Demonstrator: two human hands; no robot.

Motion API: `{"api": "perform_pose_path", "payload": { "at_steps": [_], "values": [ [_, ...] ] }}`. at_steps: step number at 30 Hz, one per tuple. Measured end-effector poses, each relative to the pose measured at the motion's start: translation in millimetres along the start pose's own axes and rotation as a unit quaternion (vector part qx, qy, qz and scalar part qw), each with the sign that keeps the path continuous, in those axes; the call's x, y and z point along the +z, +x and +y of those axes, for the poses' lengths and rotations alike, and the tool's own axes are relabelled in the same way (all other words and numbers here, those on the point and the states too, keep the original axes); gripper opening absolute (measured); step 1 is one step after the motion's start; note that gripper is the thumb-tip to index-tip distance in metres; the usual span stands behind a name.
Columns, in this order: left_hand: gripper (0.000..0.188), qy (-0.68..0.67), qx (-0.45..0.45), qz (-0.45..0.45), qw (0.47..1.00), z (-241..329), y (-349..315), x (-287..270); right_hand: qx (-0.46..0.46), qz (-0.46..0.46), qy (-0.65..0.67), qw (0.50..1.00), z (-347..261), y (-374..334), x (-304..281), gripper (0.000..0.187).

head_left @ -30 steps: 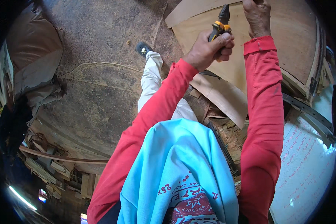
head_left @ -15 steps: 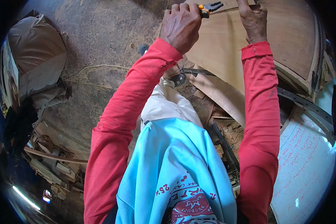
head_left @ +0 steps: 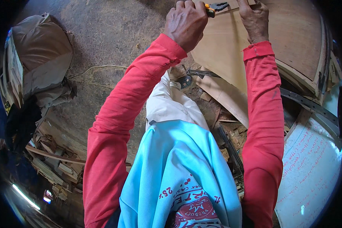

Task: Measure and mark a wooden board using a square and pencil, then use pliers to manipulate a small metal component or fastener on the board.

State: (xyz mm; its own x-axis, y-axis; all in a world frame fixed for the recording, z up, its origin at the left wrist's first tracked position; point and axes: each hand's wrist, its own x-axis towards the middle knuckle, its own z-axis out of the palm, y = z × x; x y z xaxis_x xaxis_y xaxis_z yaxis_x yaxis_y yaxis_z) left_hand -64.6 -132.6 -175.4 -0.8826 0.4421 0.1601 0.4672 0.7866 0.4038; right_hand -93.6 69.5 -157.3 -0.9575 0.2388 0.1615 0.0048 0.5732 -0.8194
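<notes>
At the top of the head view my left hand point(head_left: 186, 23) is closed round pliers, knuckles up. The pliers point(head_left: 219, 6) have an orange-and-black grip, and their dark jaws point right toward my other hand. My right hand point(head_left: 255, 22) is closed, its thumb pressed on a thin brown strip point(head_left: 235, 4) near the upper edge; part of its fingers and of the strip is cut off by that edge. Beneath both hands leans a large light-brown plywood sheet point(head_left: 220, 41). The pliers' jaws come close to the strip; whether they touch it I cannot tell.
To the right stand more wooden panels point(head_left: 298, 38), a dark metal bar point(head_left: 307, 102) and a white board with red handwriting point(head_left: 307, 167). A brown covered stack point(head_left: 41, 49) is at far left, with wood offcuts point(head_left: 51, 171) below. A cord point(head_left: 98, 67) crosses the floor.
My left hand and the pliers have shifted slightly right; my right hand has moved slightly left. Both keep their grip. The surroundings shift a little with the view.
</notes>
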Motion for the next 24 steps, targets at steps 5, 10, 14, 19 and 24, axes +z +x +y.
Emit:
{"api": "perform_pose_path", "payload": {
  "at_steps": [5,10,14,19,24],
  "values": [
    [0.025,-0.066,-0.039,-0.078,0.994,-3,6,-3,-0.005,0.007,0.0,1.0,0,-1,4,0.047],
    [0.029,-0.18,-0.029,-0.127,0.975,-14,5,8,-0.025,0.007,-0.01,1.0,9,0,6,0.044],
    [0.042,-0.366,-0.139,-0.202,0.898,-9,-3,10,-0.026,-0.026,0.022,0.999,2,-11,7,0.04],
    [0.017,-0.725,-0.3,-0.246,0.568,11,-26,12,-0.122,0.005,0.019,0.992,4,-15,16,0.026],
    [0.021,-0.715,-0.153,-0.209,0.649,66,-40,16,-0.216,0.077,-0.383,0.895,143,20,-48,0.023]
  ]
}}
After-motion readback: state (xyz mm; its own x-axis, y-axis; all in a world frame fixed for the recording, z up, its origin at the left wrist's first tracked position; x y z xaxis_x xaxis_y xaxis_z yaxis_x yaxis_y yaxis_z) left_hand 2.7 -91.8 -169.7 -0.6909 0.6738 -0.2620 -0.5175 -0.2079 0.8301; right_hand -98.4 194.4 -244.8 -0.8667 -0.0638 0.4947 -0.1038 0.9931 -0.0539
